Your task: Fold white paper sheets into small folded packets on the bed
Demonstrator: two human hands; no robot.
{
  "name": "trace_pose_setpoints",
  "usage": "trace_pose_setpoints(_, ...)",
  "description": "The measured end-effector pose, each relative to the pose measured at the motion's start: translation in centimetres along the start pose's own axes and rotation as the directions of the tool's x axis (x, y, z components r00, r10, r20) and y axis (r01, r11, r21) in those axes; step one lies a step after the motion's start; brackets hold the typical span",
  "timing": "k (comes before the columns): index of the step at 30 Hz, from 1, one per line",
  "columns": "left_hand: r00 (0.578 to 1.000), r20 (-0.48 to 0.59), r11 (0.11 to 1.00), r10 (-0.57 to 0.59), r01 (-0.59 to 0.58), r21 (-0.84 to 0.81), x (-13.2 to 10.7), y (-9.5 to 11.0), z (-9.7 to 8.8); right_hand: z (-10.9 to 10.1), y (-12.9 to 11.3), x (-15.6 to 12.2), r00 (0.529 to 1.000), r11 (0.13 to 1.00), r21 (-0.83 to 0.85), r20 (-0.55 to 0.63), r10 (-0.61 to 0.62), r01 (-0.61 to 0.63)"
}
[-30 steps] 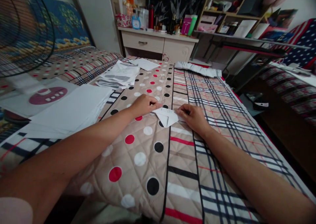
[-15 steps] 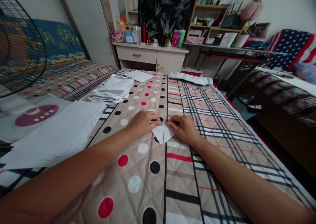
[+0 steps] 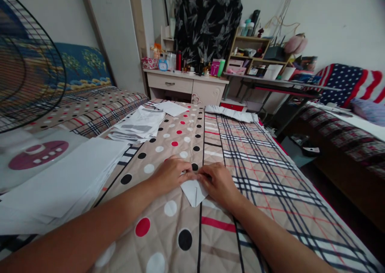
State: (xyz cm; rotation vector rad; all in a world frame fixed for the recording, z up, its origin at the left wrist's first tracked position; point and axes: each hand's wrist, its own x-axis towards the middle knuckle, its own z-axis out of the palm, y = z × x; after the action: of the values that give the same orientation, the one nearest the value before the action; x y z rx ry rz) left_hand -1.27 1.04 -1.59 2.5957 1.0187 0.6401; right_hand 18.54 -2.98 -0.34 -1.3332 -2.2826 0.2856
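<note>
While in the pinch grip of left hand (image 3: 172, 175) and right hand (image 3: 218, 184), folded paper (image 3: 192, 193), tip toward camera, long axis unclear.

- Folded white paper (image 3: 192, 193), one: lies on bedspread (image 3: 164, 233); left hand (image 3: 173, 174) and right hand (image 3: 218, 183) pinch its far edge, close together.
- Bedspread: quilted, dotted and plaid.
- White sheets (image 3: 69, 172), stacked: lie at left.
- Fan (image 3: 30, 68), wire-caged: left edge.
- Dresser (image 3: 170, 83), pale: stands beyond.
</note>
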Motion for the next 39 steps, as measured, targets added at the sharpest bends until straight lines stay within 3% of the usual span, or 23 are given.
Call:
trace_pose_setpoints(6, 0.997, 0.055, 0.998, -0.052, 0.054, -0.031, 0.3, -0.4, 0.3, -0.6, 0.6, -0.1, 0.998, 0.999, 0.028, 0.055, 0.018, -0.019)
trace_pose_setpoints(13, 0.999, 0.04, 0.999, -0.023, 0.021, 0.026, 0.2, -0.5, 0.4, -1.3, 1.4, -0.6, 0.995, 1.0, -0.024, 0.096, 0.001, 0.001)
trace_pose_setpoints(21, 0.996, 0.057, 0.982, -0.064, 0.053, 0.182, -0.2, 0.3, -0.3, -2.2, 2.0, -1.3, 0.992, 0.995, -0.095, 0.124, 0.0, 0.012)
trace_pose_setpoints(31, 0.98, 0.018, 0.855, -0.198, 0.164, 0.492, -0.7, 1.8, -0.7, -2.7, 1.0, -1.3, 0.978, 0.901, -0.426, 0.14, 0.157, -0.084)
trace_pose_setpoints(39, 0.954, 0.046, 0.801, -0.297, 0.223, 0.556, -0.7, 2.9, -1.0, -3.0, 1.0, -3.2, 0.976, 0.843, -0.523, 0.088, 0.2, -0.126)
